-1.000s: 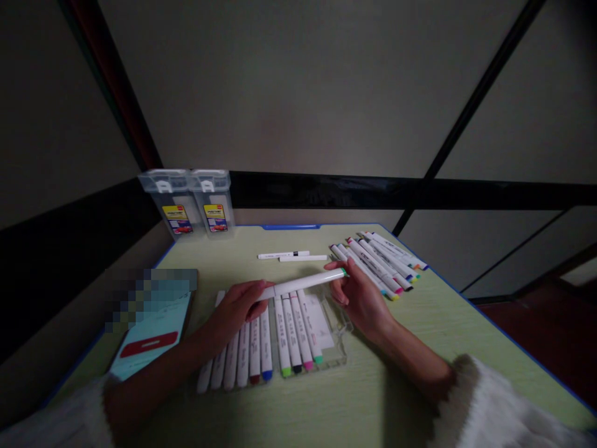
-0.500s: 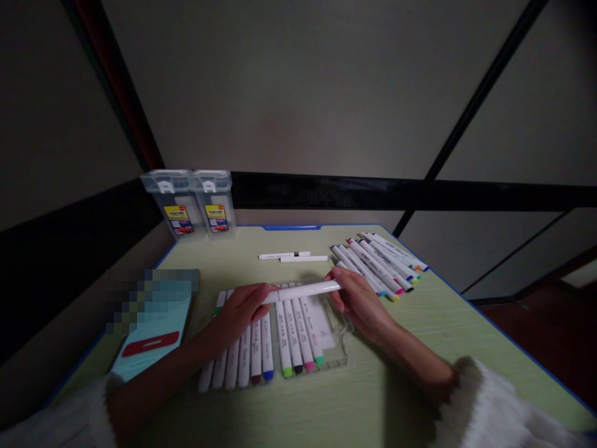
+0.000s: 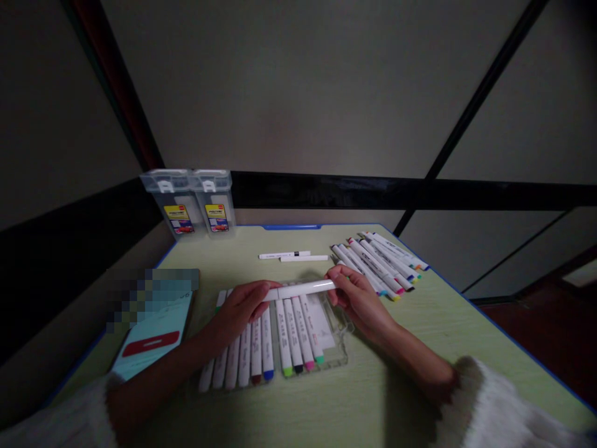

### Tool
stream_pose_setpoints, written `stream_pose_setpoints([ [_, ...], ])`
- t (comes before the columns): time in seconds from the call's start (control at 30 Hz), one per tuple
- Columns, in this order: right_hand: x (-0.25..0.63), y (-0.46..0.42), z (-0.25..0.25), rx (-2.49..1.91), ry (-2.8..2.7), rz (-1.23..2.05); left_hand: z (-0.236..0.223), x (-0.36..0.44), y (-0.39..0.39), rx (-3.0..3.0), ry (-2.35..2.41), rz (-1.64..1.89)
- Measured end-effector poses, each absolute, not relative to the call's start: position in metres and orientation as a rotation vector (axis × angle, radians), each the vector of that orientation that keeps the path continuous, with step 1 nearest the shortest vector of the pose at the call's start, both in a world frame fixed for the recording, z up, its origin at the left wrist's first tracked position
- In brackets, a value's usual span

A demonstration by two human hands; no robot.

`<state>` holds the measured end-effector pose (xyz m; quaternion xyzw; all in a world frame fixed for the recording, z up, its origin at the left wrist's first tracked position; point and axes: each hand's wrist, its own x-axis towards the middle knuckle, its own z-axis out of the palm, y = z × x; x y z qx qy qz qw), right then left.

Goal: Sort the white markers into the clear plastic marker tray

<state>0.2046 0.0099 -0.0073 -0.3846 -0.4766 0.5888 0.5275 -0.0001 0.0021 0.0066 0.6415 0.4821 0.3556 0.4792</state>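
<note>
A white marker (image 3: 303, 289) lies level between my two hands, above a row of other markers. My left hand (image 3: 249, 300) is closed on its left end. At the right end my right hand (image 3: 352, 289) pinches it with thumb and fingers, and a bit of green shows by the fingertips. Below, a clear plastic case (image 3: 342, 356) lies open with several white markers (image 3: 244, 354) side by side, their ends brown, blue, green, black and pink. Its right side shows a white paper insert (image 3: 323, 326). My left hand covers the upper part of some of these markers.
A pile of markers (image 3: 377, 264) lies at the right edge of the table. Two thin white pens (image 3: 284, 256) rest farther back. Two clear boxes (image 3: 217, 208) with labels stand at the back left. A phone (image 3: 156, 330) with a lit screen lies left.
My right hand has shifted slightly left along the marker, and green now shows at its fingertips. My left hand has barely moved. The other things are where they were.
</note>
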Motion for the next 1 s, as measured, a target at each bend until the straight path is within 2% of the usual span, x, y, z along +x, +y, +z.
stream_pose_setpoints([
  [0.47,0.2065,0.0103,-0.0089,-0.928,-1.334,1.355,0.0068,0.0012,0.0018,1.506,1.186,0.888],
  [1.0,0.2075,0.0117,-0.0085,-0.932,-1.218,1.447,0.0079,-0.0003,0.0032,1.699,1.16,0.883],
])
